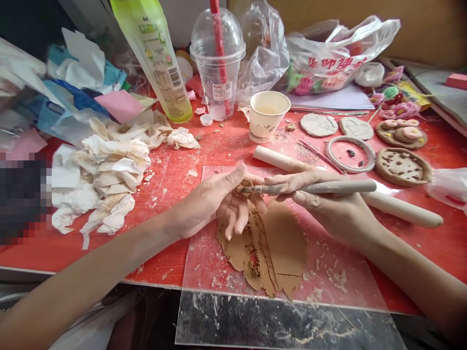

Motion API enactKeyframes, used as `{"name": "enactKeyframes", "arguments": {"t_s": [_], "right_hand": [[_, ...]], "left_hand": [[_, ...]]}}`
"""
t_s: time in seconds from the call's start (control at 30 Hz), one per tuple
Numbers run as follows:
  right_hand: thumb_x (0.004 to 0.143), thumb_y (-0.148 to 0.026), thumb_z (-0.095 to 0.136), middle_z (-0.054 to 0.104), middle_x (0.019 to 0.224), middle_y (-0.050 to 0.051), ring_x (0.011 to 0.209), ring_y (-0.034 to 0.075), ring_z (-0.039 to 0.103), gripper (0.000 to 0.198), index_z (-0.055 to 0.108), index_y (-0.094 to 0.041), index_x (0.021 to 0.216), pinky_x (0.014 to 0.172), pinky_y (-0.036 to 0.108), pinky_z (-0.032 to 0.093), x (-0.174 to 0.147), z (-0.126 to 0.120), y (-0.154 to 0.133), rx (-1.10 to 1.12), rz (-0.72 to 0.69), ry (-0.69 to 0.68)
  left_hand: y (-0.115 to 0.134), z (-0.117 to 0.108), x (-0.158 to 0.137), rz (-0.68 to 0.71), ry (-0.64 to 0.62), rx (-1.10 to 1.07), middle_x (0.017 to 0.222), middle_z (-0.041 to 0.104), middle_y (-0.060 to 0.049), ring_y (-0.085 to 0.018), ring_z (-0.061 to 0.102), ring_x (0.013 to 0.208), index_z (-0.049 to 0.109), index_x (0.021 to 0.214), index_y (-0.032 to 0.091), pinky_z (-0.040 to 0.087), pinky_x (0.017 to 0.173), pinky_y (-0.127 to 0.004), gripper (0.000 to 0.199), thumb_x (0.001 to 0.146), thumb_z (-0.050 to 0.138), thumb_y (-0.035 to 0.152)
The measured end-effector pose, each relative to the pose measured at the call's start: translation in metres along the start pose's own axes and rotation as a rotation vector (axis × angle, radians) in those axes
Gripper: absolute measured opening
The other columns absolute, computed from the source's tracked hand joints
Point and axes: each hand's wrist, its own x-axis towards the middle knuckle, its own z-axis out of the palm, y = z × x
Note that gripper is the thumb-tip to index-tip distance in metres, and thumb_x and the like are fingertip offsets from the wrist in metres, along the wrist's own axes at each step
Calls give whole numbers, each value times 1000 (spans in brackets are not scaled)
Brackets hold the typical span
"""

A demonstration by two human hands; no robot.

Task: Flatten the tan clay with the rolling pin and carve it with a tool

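Note:
My right hand [328,199] is wrapped around the grey handle of a clay tool [337,187], held nearly level and pointing left. Bits of brown clay [246,185] cling around the tool's narrow tip. There my left hand [222,199] has its thumb and curled fingers on the clay at the tip. Below both hands a flattened brown clay slab [288,243] lies on a clear board [343,291]. Long cuts and a torn strip run down the slab, and its edge is ragged. My left fingers hide part of its upper edge.
Behind my right hand lies a rolling pin [404,209]. Further back stand a paper cup [268,116], a plastic cup [219,73] and a tilted green bottle [156,63]. Clay pieces [401,165] sit at right. Crumpled tissues [109,170] cover the left.

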Motion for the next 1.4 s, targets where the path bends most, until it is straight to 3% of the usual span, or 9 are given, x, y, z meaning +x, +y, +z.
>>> {"name": "enactKeyframes", "arguments": {"t_s": [0.13,0.37,0.5,0.57,0.6,0.67,0.93,1.2,1.4], "right_hand": [[81,-23,64,69,109,0,107,21,62,13,72,-29,87,94,39,51,0,-5,-1,-92,30,-55],[76,-20,68,72,98,1,99,23,66,6,72,-24,75,87,36,54,-1,-15,-13,-89,49,-74],[80,-22,64,70,77,-2,74,13,68,7,69,-26,78,70,26,56,2,-24,-15,-20,-70,366],[78,-27,67,67,66,-1,59,11,64,5,67,-23,75,56,23,53,3,-27,-11,-73,23,557],[76,-30,69,67,64,0,56,12,63,9,67,-21,73,53,23,53,3,-27,-9,-109,98,576],[74,-34,71,67,65,2,55,13,63,16,66,-19,70,51,24,53,3,-25,-4,-167,193,522],[74,-32,70,68,67,4,58,12,64,18,65,-15,72,54,22,56,2,-20,0,-245,220,459],[72,-40,71,69,66,6,53,13,64,26,64,-14,71,50,23,56,1,-13,4,-138,290,430],[73,-39,70,70,67,6,53,12,64,26,65,-14,71,48,20,54,0,-6,7,-121,334,360]], "left_hand": [[-1,3,-1,-5,63,67,69,60,1,-5,51,39,55,86,14,40,33,-14,24,94,41,32],[5,1,-4,-89,74,224,59,53,4,-3,47,36,51,78,15,35,34,-13,25,94,40,29],[5,-13,-2,3,251,224,55,47,5,-3,43,36,48,73,16,30,32,-12,24,93,41,26],[3,-17,1,59,301,208,55,45,5,-2,40,37,48,73,16,28,32,-11,23,93,41,26],[2,-18,2,80,305,201,55,45,5,-2,39,37,48,73,16,28,32,-11,23,93,41,26],[1,-18,3,114,310,186,56,45,5,-2,37,38,49,74,16,27,33,-11,23,93,41,25],[4,-16,2,167,394,162,56,45,5,-2,37,38,49,74,17,28,36,-12,20,91,42,24],[-3,-10,6,159,460,192,58,44,5,-2,35,37,48,76,18,20,32,-14,18,90,45,29],[-8,-8,6,212,446,214,60,44,5,-2,36,38,50,77,18,23,33,-13,19,91,44,29]]}}
